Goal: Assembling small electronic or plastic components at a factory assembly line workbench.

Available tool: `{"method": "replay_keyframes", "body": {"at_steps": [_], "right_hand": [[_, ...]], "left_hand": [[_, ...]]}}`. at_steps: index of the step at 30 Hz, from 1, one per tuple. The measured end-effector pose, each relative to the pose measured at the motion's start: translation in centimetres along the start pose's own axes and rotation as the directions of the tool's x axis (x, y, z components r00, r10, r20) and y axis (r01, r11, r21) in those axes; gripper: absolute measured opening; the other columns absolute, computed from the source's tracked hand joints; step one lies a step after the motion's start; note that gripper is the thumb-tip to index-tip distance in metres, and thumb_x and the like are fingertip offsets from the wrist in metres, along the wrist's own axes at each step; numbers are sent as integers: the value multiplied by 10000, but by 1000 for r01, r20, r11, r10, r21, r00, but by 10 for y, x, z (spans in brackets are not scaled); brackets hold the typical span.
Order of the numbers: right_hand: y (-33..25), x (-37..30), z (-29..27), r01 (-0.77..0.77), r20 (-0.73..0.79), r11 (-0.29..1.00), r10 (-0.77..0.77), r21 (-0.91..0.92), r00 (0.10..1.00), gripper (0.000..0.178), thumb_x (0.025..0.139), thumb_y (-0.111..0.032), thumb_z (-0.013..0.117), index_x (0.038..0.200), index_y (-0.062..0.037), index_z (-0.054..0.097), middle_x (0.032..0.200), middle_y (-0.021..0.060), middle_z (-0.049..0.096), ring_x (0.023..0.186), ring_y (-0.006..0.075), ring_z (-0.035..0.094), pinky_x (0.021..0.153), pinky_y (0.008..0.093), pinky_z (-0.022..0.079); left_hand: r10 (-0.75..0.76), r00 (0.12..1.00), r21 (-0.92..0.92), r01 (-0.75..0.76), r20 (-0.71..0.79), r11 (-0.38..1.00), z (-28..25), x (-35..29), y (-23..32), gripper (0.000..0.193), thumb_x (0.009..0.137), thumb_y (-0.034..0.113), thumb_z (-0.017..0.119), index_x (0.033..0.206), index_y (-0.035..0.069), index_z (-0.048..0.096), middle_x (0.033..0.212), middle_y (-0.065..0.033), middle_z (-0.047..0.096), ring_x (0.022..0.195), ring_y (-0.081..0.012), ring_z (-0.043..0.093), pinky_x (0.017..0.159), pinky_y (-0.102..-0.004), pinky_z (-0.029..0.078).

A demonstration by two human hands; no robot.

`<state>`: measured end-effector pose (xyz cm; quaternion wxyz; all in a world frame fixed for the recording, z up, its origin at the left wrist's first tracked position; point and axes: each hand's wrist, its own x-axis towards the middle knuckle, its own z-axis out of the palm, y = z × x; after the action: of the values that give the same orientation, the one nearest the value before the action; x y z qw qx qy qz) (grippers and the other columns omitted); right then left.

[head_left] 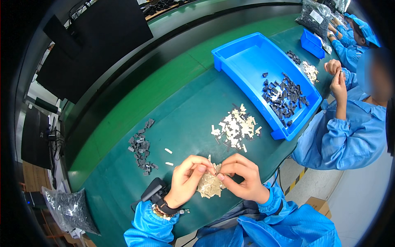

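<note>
My left hand point(187, 180) and my right hand point(245, 178) meet near the front edge of the table, both closed in a pinch. Between their fingertips is something small and dark that I cannot make out. Directly beneath lies a heap of thin tan strips point(210, 189), partly covered by my fingers. Beyond my right hand is a loose pile of cream strips point(236, 127) mixed with slim dark ones. Small black plastic parts point(141, 149) are scattered to the left, past my left hand. Two single pale strips point(168, 151) lie between those parts and my hands.
A blue tray point(236, 68) holding black parts stands at the right. Beyond it are a smaller blue bin point(312, 44) and a filled bag point(313, 17). Co-workers in blue sit along the right. Another bag point(70, 210) lies at the left edge, below dark monitors point(98, 45).
</note>
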<state>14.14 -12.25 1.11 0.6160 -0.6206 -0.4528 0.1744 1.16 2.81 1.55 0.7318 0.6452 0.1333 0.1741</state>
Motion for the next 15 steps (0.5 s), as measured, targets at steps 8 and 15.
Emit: {"method": "replay_keyframes", "body": {"at_steps": [8,15], "right_hand": [[7,3,3,274,3,934,-281,-228,960,172,741,-32,779,900,-62,722,851,64,663,674,196,608,563,305,436],[1,-4,2,367,-40,806,-433,-465,901,279,645,-79,823,908,-124,742,810,-15,664,578,145,543,517,293,369]], "left_hand": [[-15,995,-81,24,102,996,-7,5,-7,110,855,7,762,931,24,685,976,-71,677,956,-157,630,848,-312,498],[335,931,380,-364,142,851,-3,10,12,141,716,13,823,810,55,727,859,-57,694,841,-221,657,784,-354,523]]}}
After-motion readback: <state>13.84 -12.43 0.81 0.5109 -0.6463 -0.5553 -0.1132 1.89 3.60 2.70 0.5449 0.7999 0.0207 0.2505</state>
